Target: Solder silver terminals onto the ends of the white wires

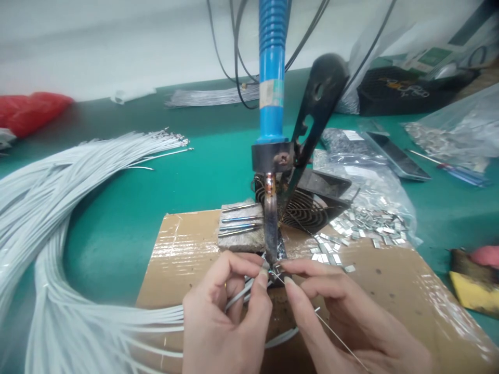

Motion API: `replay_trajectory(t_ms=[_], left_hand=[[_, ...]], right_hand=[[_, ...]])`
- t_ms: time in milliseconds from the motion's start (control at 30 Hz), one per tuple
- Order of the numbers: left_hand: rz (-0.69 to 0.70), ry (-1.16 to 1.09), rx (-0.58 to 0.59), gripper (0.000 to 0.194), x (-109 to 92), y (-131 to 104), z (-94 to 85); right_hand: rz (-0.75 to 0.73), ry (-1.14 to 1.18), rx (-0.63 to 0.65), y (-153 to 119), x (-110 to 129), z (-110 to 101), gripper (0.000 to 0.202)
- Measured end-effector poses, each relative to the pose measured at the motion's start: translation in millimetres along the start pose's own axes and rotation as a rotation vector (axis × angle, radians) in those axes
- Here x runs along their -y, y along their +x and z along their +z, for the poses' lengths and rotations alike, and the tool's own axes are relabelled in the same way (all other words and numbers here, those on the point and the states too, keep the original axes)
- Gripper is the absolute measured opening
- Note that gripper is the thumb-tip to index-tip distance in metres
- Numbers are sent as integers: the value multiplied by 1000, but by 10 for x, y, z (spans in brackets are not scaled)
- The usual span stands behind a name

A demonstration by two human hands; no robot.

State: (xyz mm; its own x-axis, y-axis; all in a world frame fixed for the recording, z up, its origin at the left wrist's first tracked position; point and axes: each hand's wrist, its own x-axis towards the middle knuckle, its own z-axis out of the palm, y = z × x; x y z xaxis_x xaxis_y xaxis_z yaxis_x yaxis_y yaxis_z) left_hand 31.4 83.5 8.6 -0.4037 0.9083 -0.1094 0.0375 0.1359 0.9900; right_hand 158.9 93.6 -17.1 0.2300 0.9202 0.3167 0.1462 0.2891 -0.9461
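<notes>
A blue-handled soldering iron (pixel 272 78) hangs upright in a black stand, its tip (pixel 272 244) pointing down at a cardboard sheet (pixel 183 259). My left hand (pixel 226 317) pinches the end of a white wire (pixel 238 298) just under the tip. My right hand (pixel 343 322) pinches a small metal tab at the tip and holds a thin strand of solder wire (pixel 335 337) that runs back toward me. Both hands' fingertips almost meet beneath the iron.
A big bundle of white wires (pixel 42 208) loops over the green table at the left. Loose metal tabs (pixel 362 228) spill from a plastic bag at the right, beside a small black fan (pixel 307 202). A stone block (pixel 239 236) carries a few pins. A yellow sponge (pixel 473 291) lies far right.
</notes>
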Motion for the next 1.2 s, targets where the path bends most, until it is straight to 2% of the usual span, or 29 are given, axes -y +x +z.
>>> replay_trajectory(t_ms=[233,367,533,567,600,733,833,1000,1133,1200], left_hand=[[-58,-12,-31,14,-25,10,41],[-67,-14,-59,13,-35,6,55],[-57,-10,-17,13,1,4,15],[-57,-6,-21,13,-1,0,16],[-57,-4,-20,13,-10,-4,24],[-77,-12,-95,12,-94,-17,103],[-80,-30,-126,14,-129,-7,128],[-40,-17,6,16,-76,25,35],[-45,-27,1,17,-86,13,42],[-58,-37,-51,15,-113,-3,88]], right_hand=[[45,1,14,-38,60,63,19],[21,-5,51,-23,-6,-28,17],[-107,-17,345,80,-139,-243,21],[-120,-18,358,87,-144,-248,23],[-111,-15,336,82,-137,-233,22],[14,23,65,-6,-42,-59,14],[52,35,29,-46,20,26,15],[72,29,53,-39,-5,-3,16],[66,49,70,-43,-41,-29,12],[62,38,60,-29,-37,-27,13]])
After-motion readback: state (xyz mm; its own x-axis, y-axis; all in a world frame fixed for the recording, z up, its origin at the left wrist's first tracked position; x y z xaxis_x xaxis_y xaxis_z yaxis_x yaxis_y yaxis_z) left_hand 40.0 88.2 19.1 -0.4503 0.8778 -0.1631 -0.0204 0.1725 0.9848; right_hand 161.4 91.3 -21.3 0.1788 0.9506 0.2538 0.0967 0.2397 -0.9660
